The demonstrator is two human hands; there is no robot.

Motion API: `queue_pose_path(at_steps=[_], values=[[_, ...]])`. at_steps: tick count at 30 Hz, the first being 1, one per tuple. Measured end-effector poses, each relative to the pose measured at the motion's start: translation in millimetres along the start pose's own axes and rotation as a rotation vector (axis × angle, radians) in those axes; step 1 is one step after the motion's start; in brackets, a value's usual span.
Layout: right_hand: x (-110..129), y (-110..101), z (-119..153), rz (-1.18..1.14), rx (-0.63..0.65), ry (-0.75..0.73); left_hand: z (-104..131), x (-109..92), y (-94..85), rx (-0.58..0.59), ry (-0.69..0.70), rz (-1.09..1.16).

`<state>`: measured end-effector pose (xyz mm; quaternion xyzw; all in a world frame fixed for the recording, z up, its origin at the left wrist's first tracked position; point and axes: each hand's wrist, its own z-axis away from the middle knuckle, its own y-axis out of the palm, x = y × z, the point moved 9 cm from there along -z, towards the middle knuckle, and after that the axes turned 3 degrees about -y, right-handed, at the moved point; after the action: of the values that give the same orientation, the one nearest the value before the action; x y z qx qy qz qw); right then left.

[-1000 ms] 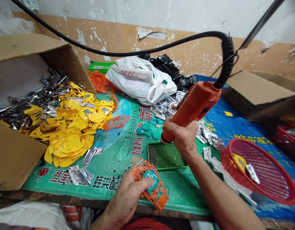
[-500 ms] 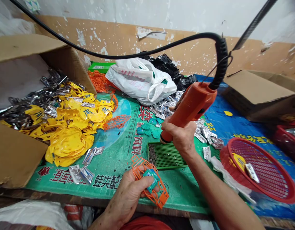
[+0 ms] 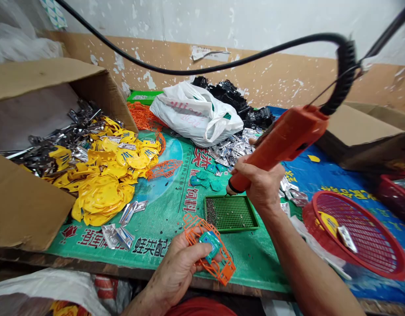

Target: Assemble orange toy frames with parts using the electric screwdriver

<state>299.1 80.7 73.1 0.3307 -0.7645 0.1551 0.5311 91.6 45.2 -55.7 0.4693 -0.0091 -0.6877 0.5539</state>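
My left hand [image 3: 180, 259] pinches an orange plastic frame [image 3: 226, 273] together with a teal plastic piece [image 3: 213, 242] lying on it, near the table's front edge. My right hand [image 3: 263, 186] is wrapped round an orange electric screwdriver [image 3: 284, 140], which is tilted with its tip down to the left. That tip is over the far edge of a green perforated tray [image 3: 237, 226]. Small dark screws [image 3: 211, 211] are heaped in the tray's left end. Just beyond the tray lie several loose teal pieces [image 3: 205, 180].
Yellow plastic parts [image 3: 103, 197] spill from a cardboard box [image 3: 27, 202] at left. A white plastic bag [image 3: 195, 116] stands at the back, before black parts [image 3: 228, 96]. Silver pieces [image 3: 233, 147] lie behind my right hand. A red basket [image 3: 356, 232] is at right; a black cable [image 3: 176, 70] hangs above.
The screwdriver in my right hand has tilted over further, its top end swinging to the right. My left hand keeps its hold on the orange frame and teal piece. The view has shifted slightly.
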Motion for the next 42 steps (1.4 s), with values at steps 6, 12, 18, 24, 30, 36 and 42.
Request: queue_pose_path(at_steps=[6, 12, 18, 24, 30, 36, 42], values=[[38, -1, 17, -0.263, 0.064, 0.060, 0, -5, 2.1, 0.019, 0.086, -0.064], [80, 9, 64, -0.375, 0.289, 0.081, -2, -9, 2.4, -0.001, 0.163, -0.227], [78, 13, 86, -0.364, 0.319, 0.142, 0, -10, 7.1, 0.041, 0.157, -0.194], [66, 18, 90, -0.380, 0.351, 0.191, 2, -9, 4.4, 0.007, 0.122, -0.195], [65, 24, 90, -0.353, 0.363, 0.163, 1, -11, 4.3, 0.012, 0.129, -0.145], [64, 26, 88, -0.325, 0.360, 0.158, -1, -10, 6.8, 0.015, 0.130, -0.144], [68, 28, 88, -0.334, 0.345, 0.112, -1, -6, 3.0, 0.015, 0.125, -0.191]])
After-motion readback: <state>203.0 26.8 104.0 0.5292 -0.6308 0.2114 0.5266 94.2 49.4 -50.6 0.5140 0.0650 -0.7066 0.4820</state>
